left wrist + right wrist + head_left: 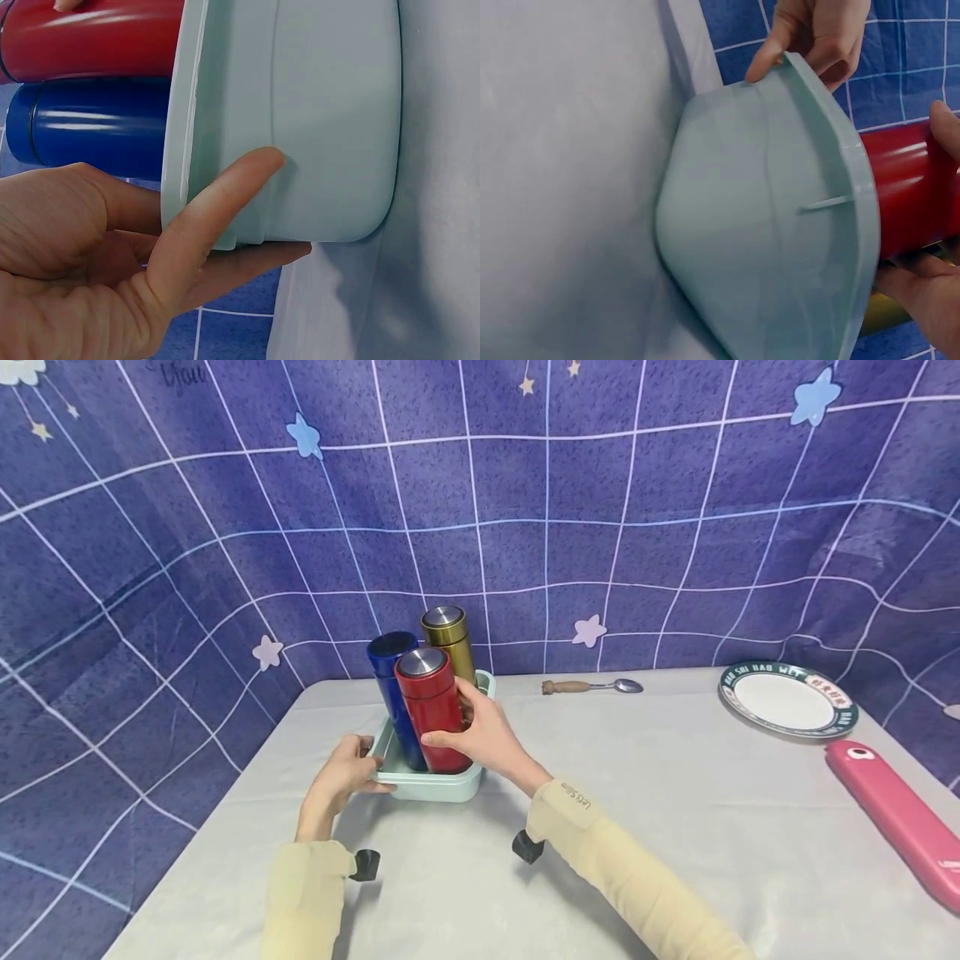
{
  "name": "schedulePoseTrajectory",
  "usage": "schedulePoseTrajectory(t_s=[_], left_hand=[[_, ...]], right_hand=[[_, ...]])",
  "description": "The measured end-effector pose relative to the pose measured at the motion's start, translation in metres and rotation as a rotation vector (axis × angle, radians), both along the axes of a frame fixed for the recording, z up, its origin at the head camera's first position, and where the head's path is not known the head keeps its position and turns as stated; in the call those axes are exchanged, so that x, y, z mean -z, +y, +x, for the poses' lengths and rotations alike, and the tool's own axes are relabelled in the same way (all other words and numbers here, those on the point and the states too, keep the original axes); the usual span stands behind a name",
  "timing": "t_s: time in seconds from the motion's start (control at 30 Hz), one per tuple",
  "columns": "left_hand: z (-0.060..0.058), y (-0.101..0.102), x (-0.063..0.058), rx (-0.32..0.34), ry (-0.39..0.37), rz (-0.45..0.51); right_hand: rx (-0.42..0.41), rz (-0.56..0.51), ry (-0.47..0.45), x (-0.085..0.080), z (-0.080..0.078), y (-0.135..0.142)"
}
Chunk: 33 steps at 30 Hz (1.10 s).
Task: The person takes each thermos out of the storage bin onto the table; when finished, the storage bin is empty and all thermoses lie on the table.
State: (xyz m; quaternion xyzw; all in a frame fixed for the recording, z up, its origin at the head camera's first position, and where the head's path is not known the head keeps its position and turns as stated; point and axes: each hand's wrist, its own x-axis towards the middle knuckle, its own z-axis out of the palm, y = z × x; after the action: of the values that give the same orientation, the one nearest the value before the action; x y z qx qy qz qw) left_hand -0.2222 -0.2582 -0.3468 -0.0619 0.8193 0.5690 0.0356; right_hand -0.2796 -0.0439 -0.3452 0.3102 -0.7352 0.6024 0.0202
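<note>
A pale green plastic tub [435,788] stands at the left of the table. Inside it are a blue thermos [401,710], a red thermos [435,714] and a gold thermos [457,652], all upright with a slight lean. My left hand [347,774] grips the tub's near left corner; in the left wrist view its thumb lies along the tub's outer wall [330,127]. With thumb and fingers around its side, my right hand [487,731] holds the red thermos, whose lower end is hidden behind the tub's rim.
A wooden-handled spoon [592,687] lies near the back edge. At the right are a white plate with a dark patterned rim [787,700] and a long pink case [896,818]. A blue gridded cloth [585,552] hangs behind the white-covered table [637,777].
</note>
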Motion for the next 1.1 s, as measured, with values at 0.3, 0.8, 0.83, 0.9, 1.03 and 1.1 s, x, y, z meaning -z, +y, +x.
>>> schedulePoseTrajectory(t_s=[0.3,0.8,0.83,0.9,1.03,1.1], left_hand=[[-0.001,-0.001,-0.001,0.02,-0.011,0.033],[0.002,0.001,0.001,0.032,0.0,0.034],[0.002,0.001,0.001,0.036,0.001,0.032],[0.002,0.0,0.001,0.043,-0.002,0.034],[0.002,0.0,0.0,0.045,-0.009,0.022],[0.002,-0.001,0.0,0.042,-0.012,0.019]], right_hand=[[0.022,-0.062,0.059,-0.028,0.001,0.005],[0.088,-0.151,0.085,-0.06,0.009,0.023],[0.091,-0.157,0.086,-0.061,0.009,0.025],[0.103,-0.163,0.089,-0.064,0.008,0.03],[0.134,-0.177,0.086,-0.065,0.007,0.041],[0.149,-0.181,0.081,-0.065,0.006,0.046]])
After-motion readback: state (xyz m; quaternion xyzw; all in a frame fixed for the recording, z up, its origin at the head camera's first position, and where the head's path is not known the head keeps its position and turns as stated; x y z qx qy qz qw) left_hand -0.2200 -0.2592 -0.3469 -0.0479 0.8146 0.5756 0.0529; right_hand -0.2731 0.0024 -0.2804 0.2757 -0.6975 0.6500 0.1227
